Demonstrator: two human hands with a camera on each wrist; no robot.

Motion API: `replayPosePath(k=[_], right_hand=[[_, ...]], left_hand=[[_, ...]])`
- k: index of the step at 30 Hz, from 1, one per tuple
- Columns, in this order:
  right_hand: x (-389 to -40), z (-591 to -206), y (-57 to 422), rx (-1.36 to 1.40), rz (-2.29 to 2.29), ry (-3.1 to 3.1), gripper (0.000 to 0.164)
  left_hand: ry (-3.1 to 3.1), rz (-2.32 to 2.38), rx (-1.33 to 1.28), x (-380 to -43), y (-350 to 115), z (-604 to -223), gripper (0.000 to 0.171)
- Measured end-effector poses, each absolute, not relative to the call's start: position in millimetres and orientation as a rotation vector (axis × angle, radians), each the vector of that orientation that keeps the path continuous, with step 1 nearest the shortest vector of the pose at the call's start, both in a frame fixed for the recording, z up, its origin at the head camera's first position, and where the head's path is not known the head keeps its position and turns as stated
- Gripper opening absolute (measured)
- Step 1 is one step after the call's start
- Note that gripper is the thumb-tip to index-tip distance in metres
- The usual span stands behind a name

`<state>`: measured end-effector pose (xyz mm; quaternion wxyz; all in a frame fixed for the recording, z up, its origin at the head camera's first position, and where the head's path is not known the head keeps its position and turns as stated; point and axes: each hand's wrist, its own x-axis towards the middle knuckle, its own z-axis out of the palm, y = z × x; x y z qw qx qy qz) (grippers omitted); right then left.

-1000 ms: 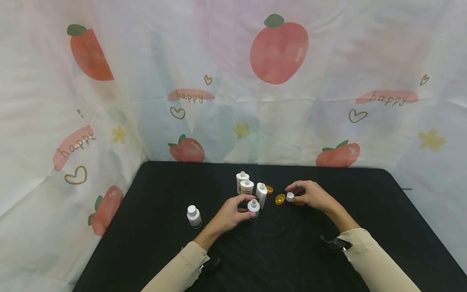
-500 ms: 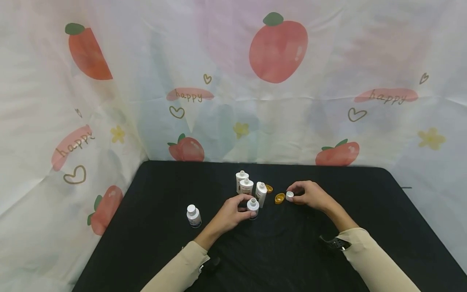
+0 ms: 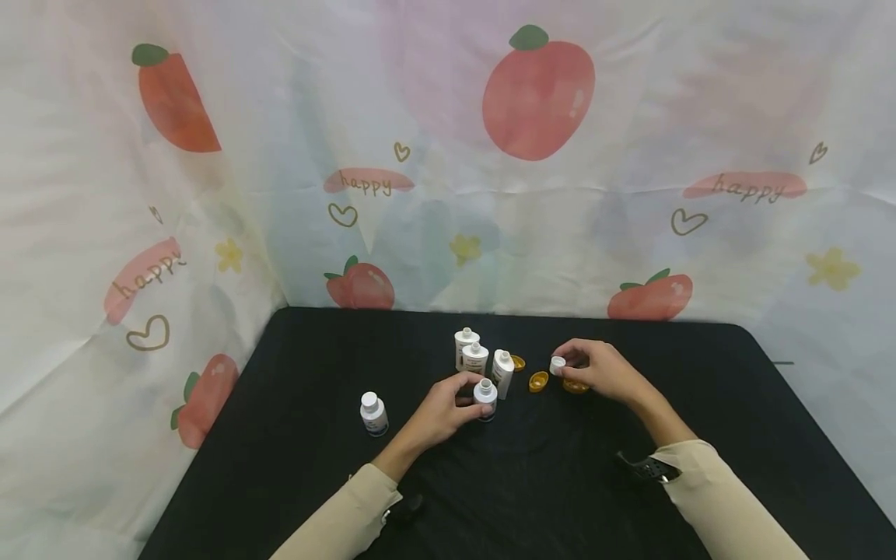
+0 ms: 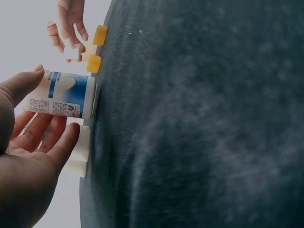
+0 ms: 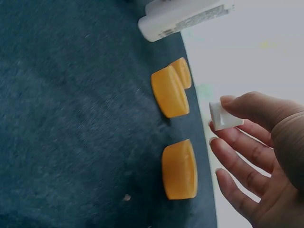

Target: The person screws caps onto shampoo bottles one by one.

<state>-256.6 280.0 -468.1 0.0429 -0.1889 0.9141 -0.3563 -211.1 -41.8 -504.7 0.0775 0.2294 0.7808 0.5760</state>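
My left hand (image 3: 441,407) grips an uncapped white bottle (image 3: 484,397) by its sides. In the left wrist view that bottle (image 4: 61,93) shows a blue and white label, with the thumb on one side and fingers on the other. My right hand (image 3: 605,369) pinches a small white cap (image 3: 557,365) between thumb and index finger. Close below that hand lie orange oval caps: one (image 3: 575,386) under the fingers, another (image 3: 538,381) to its left. In the right wrist view the white cap (image 5: 223,116) is above the table surface, its other fingers spread.
Just beyond the left hand stand white uncapped bottles: one (image 3: 502,373), a second (image 3: 474,358), a third (image 3: 465,342) behind. A third orange cap (image 3: 518,363) lies beside them. A capped white bottle (image 3: 374,414) stands at the left on the black table (image 3: 315,365). Patterned cloth (image 3: 448,117) hangs behind.
My right hand has risen slightly with the white cap, uncovering more of the orange cap beneath it. The left hand and its bottle stay nearly in place.
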Motion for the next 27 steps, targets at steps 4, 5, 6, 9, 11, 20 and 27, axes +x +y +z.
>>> replayPosePath(k=[4,5,6,9,11,20,27], right_hand=[[-254.4,-460.3,276.6,-0.583,-1.127,2.799,0.026],[-253.5,-457.9,275.4,-0.585,-1.138,2.793,0.026],[-252.6,-455.6,274.1,-0.587,-1.148,2.789,0.026],[-249.9,-449.3,270.1,-0.589,-1.177,2.784,0.028],[-248.1,-445.4,267.9,-0.591,-1.19,2.791,0.028],[-237.5,-427.4,258.6,-0.656,-1.225,2.844,0.026],[-231.4,-415.6,250.8,-0.757,-1.272,2.881,0.029]], left_hand=[[2.327,1.767,0.709,-209.3,-44.1,-499.4,0.036],[2.33,1.771,0.706,-208.9,-44.9,-497.9,0.036],[2.339,1.772,0.71,-208.4,-46.0,-496.5,0.035],[2.38,1.757,0.724,-206.9,-50.0,-492.2,0.035],[2.41,1.74,0.742,-206.4,-53.0,-489.4,0.035],[2.466,1.68,0.722,-204.0,-65.4,-473.4,0.038],[2.445,1.72,0.721,-203.4,-72.0,-461.1,0.04]])
